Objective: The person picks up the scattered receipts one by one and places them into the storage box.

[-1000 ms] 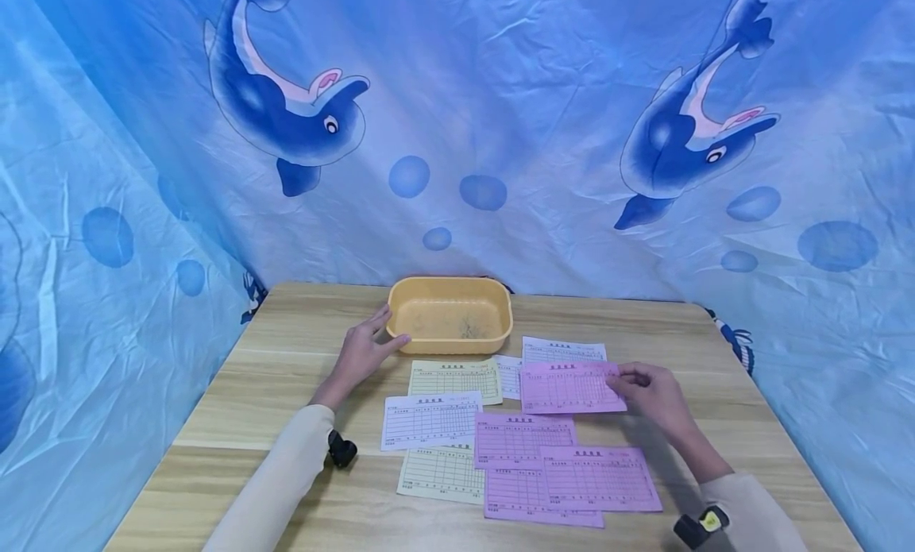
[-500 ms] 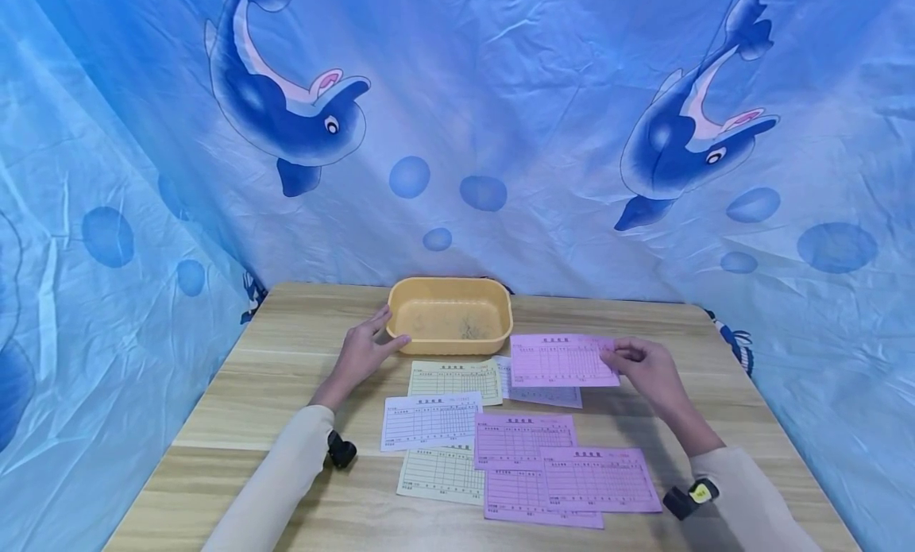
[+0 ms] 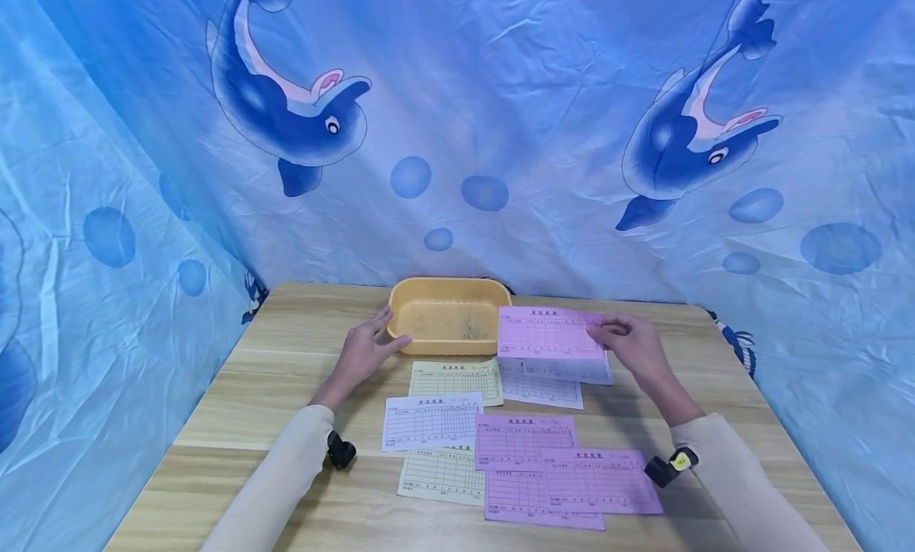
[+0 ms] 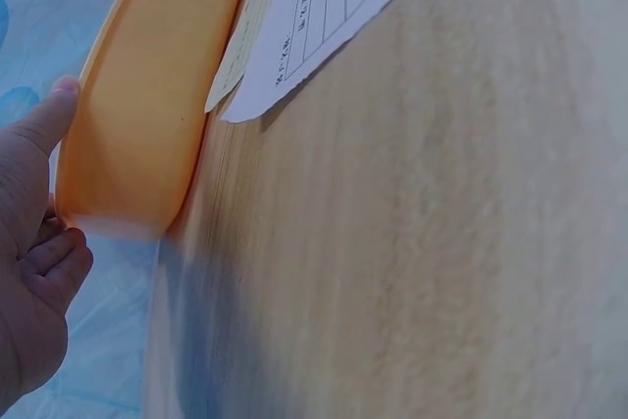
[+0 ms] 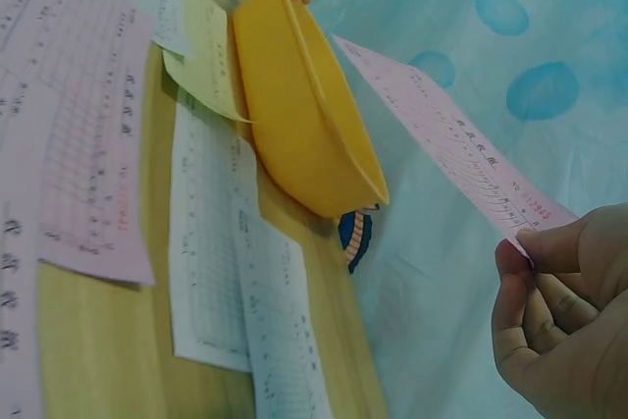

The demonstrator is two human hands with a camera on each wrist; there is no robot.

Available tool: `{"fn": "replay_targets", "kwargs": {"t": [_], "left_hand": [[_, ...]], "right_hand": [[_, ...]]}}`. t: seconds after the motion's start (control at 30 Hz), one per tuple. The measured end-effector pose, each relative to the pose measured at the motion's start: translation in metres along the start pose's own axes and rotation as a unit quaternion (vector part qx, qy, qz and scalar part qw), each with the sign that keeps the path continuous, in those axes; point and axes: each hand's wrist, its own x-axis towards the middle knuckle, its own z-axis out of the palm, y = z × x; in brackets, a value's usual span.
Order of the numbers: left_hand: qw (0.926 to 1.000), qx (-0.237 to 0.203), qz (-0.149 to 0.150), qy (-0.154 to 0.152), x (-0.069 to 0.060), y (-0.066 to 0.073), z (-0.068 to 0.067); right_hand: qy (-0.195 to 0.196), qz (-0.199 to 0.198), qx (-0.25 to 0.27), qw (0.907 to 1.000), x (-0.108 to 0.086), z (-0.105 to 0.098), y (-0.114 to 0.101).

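My right hand (image 3: pixel 636 352) pinches the right edge of a pink printed slip (image 3: pixel 545 333) between thumb and fingers. The slip is raised above the table, its left end by the basin's right side in the head view. My left hand (image 3: pixel 363 352) holds the left end of a yellow plastic basin (image 3: pixel 446 347). In the left wrist view its thumb lies at the rim and its other fingers bend against the basin's end. Two white slips (image 3: pixel 546 391) lie partly under the raised pink slip. A yellow slip (image 3: pixel 453 381) is just in front of the basin.
Nearer me on the wooden table (image 3: pixel 243 393) lie a white slip (image 3: pixel 429 421), another yellow slip (image 3: pixel 439 476) and overlapping pink slips (image 3: pixel 604 480). Inside the basin are dark marks. A blue dolphin-print curtain (image 3: pixel 457 139) hangs behind the table and at its sides.
My right hand has carried the pink slip away from me and leftward, to the basin's right side, uncovering more of the white slips. My left hand has stayed at the basin.
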Motion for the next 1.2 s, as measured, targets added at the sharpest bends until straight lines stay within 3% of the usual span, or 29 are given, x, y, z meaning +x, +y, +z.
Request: {"fn": "replay_targets", "kwargs": {"t": [0.57,0.97,1.2], "left_hand": [[0.9999,0.001,0.0,0.01,-0.001,-0.003,0.001],[0.9999,-0.002,-0.003,0.012,0.001,-0.003,0.002],[0.9998,-0.005,0.003,0.017,0.001,-0.004,0.003]], "right_hand": [[-0.012,-0.017,0.053,0.9984,0.046,0.037,-0.036],[-0.026,0.023,0.092,0.9952,0.079,0.08,-0.058],[-0.028,0.014,0.092,0.9953,0.088,0.109,-0.064]]}}
